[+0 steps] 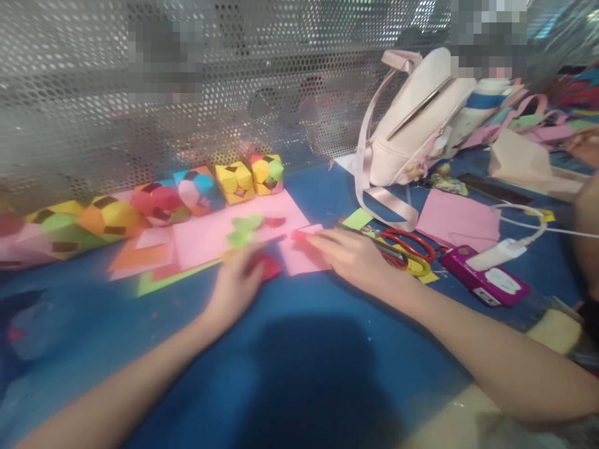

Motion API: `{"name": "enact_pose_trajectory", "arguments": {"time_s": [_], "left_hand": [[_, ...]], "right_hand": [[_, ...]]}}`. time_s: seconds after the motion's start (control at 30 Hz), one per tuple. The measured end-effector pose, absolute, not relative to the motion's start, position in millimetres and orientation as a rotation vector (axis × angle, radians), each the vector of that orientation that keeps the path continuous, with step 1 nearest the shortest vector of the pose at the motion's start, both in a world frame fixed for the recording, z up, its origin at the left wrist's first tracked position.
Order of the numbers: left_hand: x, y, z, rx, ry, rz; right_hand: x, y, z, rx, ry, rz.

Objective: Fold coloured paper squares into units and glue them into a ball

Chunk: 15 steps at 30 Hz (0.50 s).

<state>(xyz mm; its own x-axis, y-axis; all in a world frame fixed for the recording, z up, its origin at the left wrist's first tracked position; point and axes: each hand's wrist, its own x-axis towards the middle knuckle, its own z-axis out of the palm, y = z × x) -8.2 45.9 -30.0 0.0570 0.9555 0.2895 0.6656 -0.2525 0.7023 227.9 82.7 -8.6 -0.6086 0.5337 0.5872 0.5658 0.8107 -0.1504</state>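
Observation:
My left hand (234, 280) is smeared by motion, its fingers curled around a red folded paper piece (270, 267). The fingers of my right hand (353, 255) are close together, with their tips on a small pinkish-red folded paper (299, 235). Beneath that lies a pink paper square (299, 259). Green folded paper pieces (244, 231) and another red piece (275, 221) rest on a larger pink sheet (201, 240), just beyond my left hand. How the fingers of my left hand meet the red piece is partly hidden by blur.
Several folded paper balls (235, 182) line the back beside a perforated metal panel (299, 75). Right of my right hand lie red-handled scissors (412, 240), a purple box (486, 280) with a white charger (498, 254), and a pink backpack (416, 118). Another person's arm (587, 224) is at the far right.

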Motion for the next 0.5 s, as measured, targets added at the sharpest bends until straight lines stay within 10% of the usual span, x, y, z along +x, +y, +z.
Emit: {"name": "enact_pose_trajectory", "arguments": {"time_s": [0.5], "left_hand": [[-1,22,-8,1.777,1.725,1.142]], "right_hand": [[220,69,8,-1.063,-1.692,1.17]]}}
